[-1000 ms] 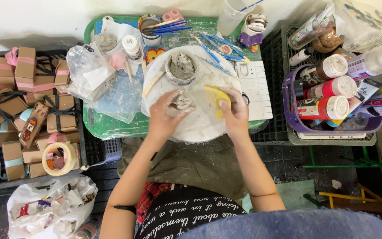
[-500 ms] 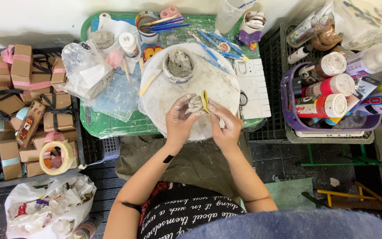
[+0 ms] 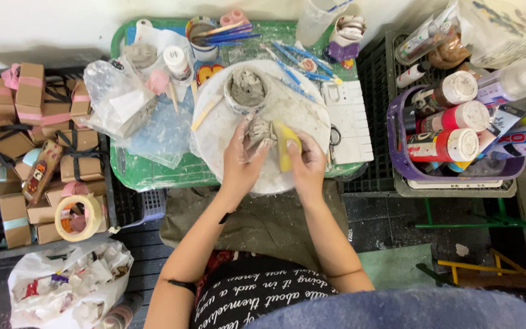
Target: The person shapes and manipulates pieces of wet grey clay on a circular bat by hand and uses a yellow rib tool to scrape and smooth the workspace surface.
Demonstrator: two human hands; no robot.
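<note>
My left hand (image 3: 243, 158) grips a small grey clay piece (image 3: 259, 130) over the round white board (image 3: 226, 128). My right hand (image 3: 306, 162) holds a yellow sponge (image 3: 287, 144) pressed against the right side of that clay piece. Both hands are smeared with clay. Just beyond them on the board stands a small tub of grey clay slip (image 3: 248, 88). A wooden stick (image 3: 207, 111) lies on the board's left part.
The board rests on a green tray (image 3: 130, 172) crowded with brushes, plastic bags, small jars and a white grid palette (image 3: 349, 119). A purple basket of paint bottles (image 3: 442, 131) stands to the right. Brown gift boxes (image 3: 25, 134) and a tape roll (image 3: 78, 217) lie left.
My two hands came together at the board's middle; the right hand brought the yellow sponge against the clay piece, which the left hand has turned slightly.
</note>
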